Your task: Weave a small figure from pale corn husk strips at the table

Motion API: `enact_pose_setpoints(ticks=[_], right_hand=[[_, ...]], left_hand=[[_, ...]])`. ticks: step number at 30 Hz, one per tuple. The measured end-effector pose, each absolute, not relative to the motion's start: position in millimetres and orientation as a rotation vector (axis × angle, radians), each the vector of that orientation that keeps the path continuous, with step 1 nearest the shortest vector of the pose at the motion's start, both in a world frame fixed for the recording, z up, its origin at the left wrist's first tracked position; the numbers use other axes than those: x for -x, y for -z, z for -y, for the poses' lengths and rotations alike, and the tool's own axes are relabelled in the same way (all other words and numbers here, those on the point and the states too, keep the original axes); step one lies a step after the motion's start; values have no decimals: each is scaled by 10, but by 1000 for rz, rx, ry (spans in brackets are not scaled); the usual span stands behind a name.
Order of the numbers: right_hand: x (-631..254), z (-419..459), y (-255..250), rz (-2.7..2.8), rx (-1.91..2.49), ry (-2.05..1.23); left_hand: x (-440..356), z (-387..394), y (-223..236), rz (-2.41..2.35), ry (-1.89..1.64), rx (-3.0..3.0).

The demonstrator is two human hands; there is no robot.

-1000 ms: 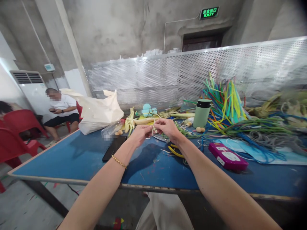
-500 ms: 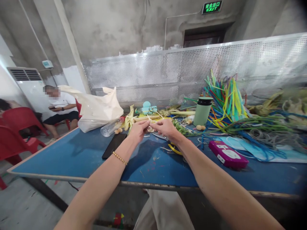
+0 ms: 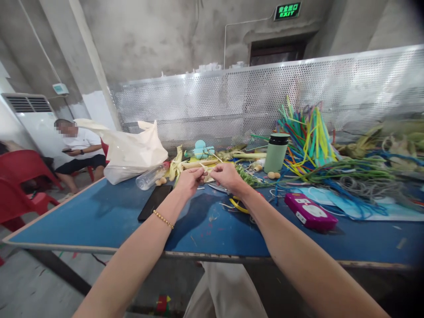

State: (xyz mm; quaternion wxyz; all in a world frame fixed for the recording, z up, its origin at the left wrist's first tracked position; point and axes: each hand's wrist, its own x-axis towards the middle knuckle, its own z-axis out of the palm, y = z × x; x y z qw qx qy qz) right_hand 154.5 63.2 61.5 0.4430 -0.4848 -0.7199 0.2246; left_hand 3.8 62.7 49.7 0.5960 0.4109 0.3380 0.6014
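Observation:
My left hand (image 3: 189, 181), with a gold bead bracelet at the wrist, is closed in a pinch above the table. A thin pale strip (image 3: 202, 165), which looks like plant fibre or husk, sticks up from its fingertips. Close beside it, my right hand (image 3: 228, 177) is also pinched; what lies between its fingers is too small to make out. Pale husks (image 3: 177, 162) and stalks lie just beyond the hands. Green leafy stems (image 3: 249, 177) are partly hidden behind my right hand. Below that hand lies a yellow curved handle (image 3: 239, 206).
On the blue table (image 3: 109, 225) are a black phone (image 3: 154, 203), a plastic bottle (image 3: 150, 177), a white bag (image 3: 134, 152), a green tumbler (image 3: 276, 153), a magenta box (image 3: 310, 212) and colourful pipe cleaners (image 3: 313, 134). A person (image 3: 79, 145) sits at the left.
The view has swung slightly right, so things appear further left. My fingertips, nearly touching before, now have a small gap between them. Both hands stay pinched.

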Motion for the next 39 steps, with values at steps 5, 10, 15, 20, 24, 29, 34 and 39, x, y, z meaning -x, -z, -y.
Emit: enact_pose_setpoints(ticks=[5,10,15,20,24,29,34,39], right_hand=[[-1535,-625,-607,1759,1184,-645],[-1544,-608,-622,1596,1126,-970],[-1534,-609,-627,1475,1005,-1001],[-1514,-592,-665,1463,1001,-901],[-1534,-591,-695,1372,1003,-838],[-1573,-613,-697,1338,1041,-806],[-1590,-629,-693,1332,1074,-758],[-1597,-625,-727,1421,1141,-791]], left_hand=[[-52,-617,-528,-801,-1414,-896],[-41,-628,-519,-759,-1429,-901],[-41,-633,-504,-748,-1424,-939],[-44,-605,-531,-730,-1387,-956],[-40,-589,-538,-726,-1366,-953],[-50,-580,-537,-741,-1372,-961],[-59,-578,-543,-756,-1374,-981],[-61,-569,-512,-750,-1353,-1095]])
